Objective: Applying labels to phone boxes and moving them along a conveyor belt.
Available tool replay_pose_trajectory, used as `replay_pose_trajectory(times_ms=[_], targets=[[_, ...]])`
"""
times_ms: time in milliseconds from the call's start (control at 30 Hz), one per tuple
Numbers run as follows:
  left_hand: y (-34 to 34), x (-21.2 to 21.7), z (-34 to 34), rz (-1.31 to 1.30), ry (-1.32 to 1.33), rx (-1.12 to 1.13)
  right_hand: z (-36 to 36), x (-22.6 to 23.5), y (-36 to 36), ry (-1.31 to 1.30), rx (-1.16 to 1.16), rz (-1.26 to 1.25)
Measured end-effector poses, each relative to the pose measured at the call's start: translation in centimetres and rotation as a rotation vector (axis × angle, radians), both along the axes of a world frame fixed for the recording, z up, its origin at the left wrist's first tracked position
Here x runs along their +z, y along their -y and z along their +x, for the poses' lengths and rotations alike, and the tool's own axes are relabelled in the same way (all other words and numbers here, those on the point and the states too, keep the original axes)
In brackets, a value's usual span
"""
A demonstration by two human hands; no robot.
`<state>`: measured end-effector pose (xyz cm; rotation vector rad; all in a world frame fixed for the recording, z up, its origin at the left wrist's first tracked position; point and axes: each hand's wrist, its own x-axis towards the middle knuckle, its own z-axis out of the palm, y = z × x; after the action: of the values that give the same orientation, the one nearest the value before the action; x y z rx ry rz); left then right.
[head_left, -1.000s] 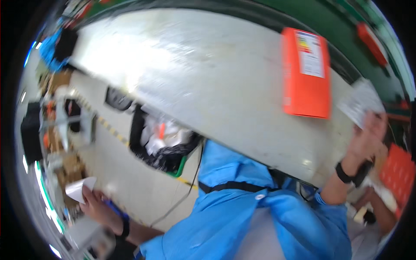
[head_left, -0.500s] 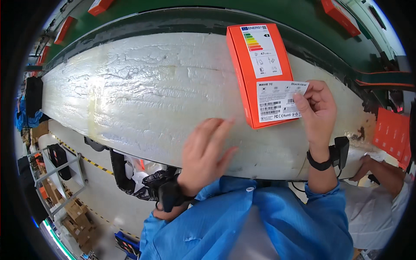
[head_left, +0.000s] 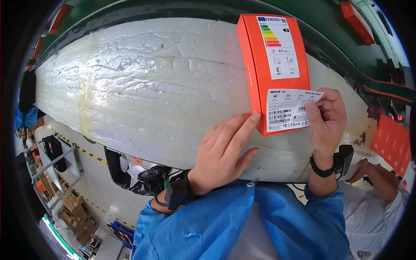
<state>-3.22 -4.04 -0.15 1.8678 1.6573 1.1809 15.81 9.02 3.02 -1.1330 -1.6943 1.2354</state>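
Note:
An orange box (head_left: 260, 69) lies flat on the white foam-covered bench (head_left: 143, 86), with a coloured rating sticker near its far end. My right hand (head_left: 327, 119) pinches a white printed label (head_left: 288, 110) by its right edge and holds it over the box's near end. My left hand (head_left: 225, 151) rests on the bench with fingers spread, its fingertips touching the box's near left corner and the label's lower left edge. Both forearms wear blue sleeves and dark wristbands.
A green conveyor (head_left: 329, 26) runs behind the bench with another orange box (head_left: 357, 17) on it. Several orange boxes (head_left: 392, 143) stand at the right, near another person's hand (head_left: 368, 167). A black bag (head_left: 138, 177) and cardboard cartons (head_left: 73, 208) sit on the floor at left.
My left hand came up from the left side to the bench and reached the box's corner. My right hand brought the label down onto the box's near end.

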Motion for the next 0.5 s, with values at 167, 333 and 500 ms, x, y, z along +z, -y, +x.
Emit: replay_pose_trajectory(times_ms=[167, 333, 500], targets=[[0.01, 0.07, -0.06, -0.019, 0.004, -0.008, 0.11, -0.07, 0.13, 0.004, -0.002, 0.011], [0.07, 0.20, -0.14, -0.025, -0.023, -0.012, 0.04, 0.14, 0.21, 0.008, 0.009, 0.004], [0.08, 0.24, -0.11, -0.049, -0.031, -0.028, -0.02, 0.06, 0.12, 0.001, 0.004, -0.006]])
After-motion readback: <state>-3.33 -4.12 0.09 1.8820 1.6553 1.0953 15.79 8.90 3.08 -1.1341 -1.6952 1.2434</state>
